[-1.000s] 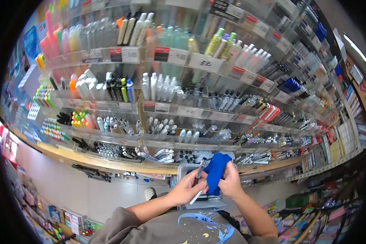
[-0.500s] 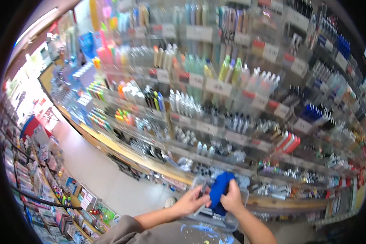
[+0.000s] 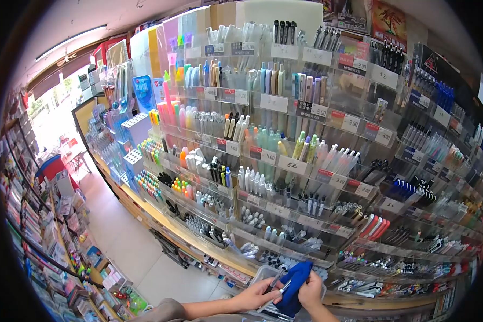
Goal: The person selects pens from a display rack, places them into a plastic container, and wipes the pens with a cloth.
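With the left hand (image 3: 260, 296) clamped on what look like two pens (image 3: 285, 286) and the right hand (image 3: 310, 293) closed on a blue cloth (image 3: 300, 279), holds both over a clear bin (image 3: 262, 272).
Grips the pens at a slant, probably to leave their ends free beside the cloth; bunches the cloth between thumb and fingers, likely for a firm hold. Has the bin right under both hands, presumably for easy reach. Counts out at one cloth, one bin and two gripped pens, with more in the bin, too overlapped to number. Faces a clear rack (image 3: 378, 247), likely tiered to show each row, with far too many pens to count.
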Available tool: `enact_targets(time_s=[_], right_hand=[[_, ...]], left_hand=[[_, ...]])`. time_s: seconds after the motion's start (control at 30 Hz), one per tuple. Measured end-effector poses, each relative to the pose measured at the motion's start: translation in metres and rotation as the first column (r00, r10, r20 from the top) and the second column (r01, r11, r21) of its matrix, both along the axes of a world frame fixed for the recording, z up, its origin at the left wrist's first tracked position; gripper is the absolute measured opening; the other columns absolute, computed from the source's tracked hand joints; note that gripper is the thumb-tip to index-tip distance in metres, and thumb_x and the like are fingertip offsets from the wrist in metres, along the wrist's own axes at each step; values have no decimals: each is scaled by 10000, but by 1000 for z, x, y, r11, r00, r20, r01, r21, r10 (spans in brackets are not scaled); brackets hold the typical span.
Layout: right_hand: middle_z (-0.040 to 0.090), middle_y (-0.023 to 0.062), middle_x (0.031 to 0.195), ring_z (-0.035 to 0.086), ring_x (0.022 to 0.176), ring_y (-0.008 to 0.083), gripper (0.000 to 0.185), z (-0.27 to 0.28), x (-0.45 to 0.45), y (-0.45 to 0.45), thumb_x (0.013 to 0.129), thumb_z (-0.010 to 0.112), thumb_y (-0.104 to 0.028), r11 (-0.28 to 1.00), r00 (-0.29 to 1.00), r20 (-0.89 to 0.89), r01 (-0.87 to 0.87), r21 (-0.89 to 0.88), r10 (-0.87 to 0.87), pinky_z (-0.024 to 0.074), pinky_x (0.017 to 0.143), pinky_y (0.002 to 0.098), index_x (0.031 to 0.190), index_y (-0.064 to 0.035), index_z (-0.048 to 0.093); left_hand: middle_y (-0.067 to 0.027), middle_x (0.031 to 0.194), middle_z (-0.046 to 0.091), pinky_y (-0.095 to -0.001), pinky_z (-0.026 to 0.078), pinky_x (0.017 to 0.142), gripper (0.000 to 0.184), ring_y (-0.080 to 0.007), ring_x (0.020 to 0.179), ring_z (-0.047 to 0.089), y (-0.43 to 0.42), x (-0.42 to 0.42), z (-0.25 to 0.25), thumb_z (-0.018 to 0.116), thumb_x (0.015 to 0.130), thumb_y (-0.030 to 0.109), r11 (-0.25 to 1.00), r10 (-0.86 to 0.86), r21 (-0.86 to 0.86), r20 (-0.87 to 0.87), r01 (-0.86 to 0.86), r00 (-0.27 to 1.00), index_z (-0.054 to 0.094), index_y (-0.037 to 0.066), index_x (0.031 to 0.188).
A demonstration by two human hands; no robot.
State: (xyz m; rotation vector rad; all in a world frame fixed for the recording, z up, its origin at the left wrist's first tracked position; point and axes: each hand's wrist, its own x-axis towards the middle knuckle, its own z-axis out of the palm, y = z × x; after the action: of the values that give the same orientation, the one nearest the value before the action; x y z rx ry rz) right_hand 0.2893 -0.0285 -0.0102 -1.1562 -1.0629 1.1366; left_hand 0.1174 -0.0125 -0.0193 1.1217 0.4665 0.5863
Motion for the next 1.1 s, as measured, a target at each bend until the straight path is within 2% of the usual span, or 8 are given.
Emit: enact_targets(time_s=[0.13,0.27,0.33,0.4,0.6,0.8,0.93,1.1], right_hand=[[598,58,857,578,753,131,242,0,-1,0,749,516,83,996,988,-149,39,-84,-51,469,689,253,975,-6,523],[595,43,826,577,750,131,249,0,-12,-8,747,492,101,992,986,116,111,53,-117,470,694,261,969,-5,531],[597,44,832,576,760,126,215,0,-11,-8,763,491,92,985,955,243,159,60,-169,468,701,267,952,1,535],[608,49,808,574,726,115,104,-1,-5,-4,841,478,-26,980,977,80,198,-4,-197,467,661,258,888,6,565],[618,64,844,596,722,151,179,16,0,0,868,447,-112,946,834,-447,281,-162,-324,494,658,268,942,-15,578],[597,88,947,593,827,178,241,10,-5,-10,874,440,-146,988,861,-493,62,-140,-124,496,736,303,1054,-13,529],[559,21,767,550,687,107,165,11,-11,-8,817,470,-3,995,855,-519,-62,-80,11,469,645,254,960,-19,551],[601,106,920,599,815,197,199,26,-1,0,873,425,-111,999,788,-614,17,-49,-44,499,745,328,1021,-16,519]], left_hand=[[14,766,512,-155,324,525,206,-23,646,429,1,-1,12,449,913,173,1000,-27,3,-43,27,999,428,55,1081],[11,769,519,-157,311,512,205,-21,639,423,4,-2,9,457,909,174,1000,2,12,6,-2,1000,427,60,1077],[-7,767,492,-201,371,680,193,-71,723,451,7,-2,-2,468,897,109,998,-55,15,48,54,997,410,28,1061],[1,758,497,-203,379,680,191,-65,729,461,8,-6,30,471,898,129,992,-127,-39,-113,123,985,418,41,1059],[15,739,510,-159,240,425,195,-13,515,354,7,-3,17,457,906,199,953,-97,-282,54,108,994,419,90,1064],[3,740,503,-159,226,421,198,-23,504,334,9,-2,17,464,903,224,924,-92,-363,80,115,993,420,112,1059],[-21,740,515,-159,208,407,193,-28,483,310,11,-1,17,451,907,223,884,-114,-445,97,146,989,446,92,1048],[-19,678,504,-160,219,404,191,-26,478,326,6,-6,31,429,918,218,880,-219,-432,-3,196,976,483,56,1004]])
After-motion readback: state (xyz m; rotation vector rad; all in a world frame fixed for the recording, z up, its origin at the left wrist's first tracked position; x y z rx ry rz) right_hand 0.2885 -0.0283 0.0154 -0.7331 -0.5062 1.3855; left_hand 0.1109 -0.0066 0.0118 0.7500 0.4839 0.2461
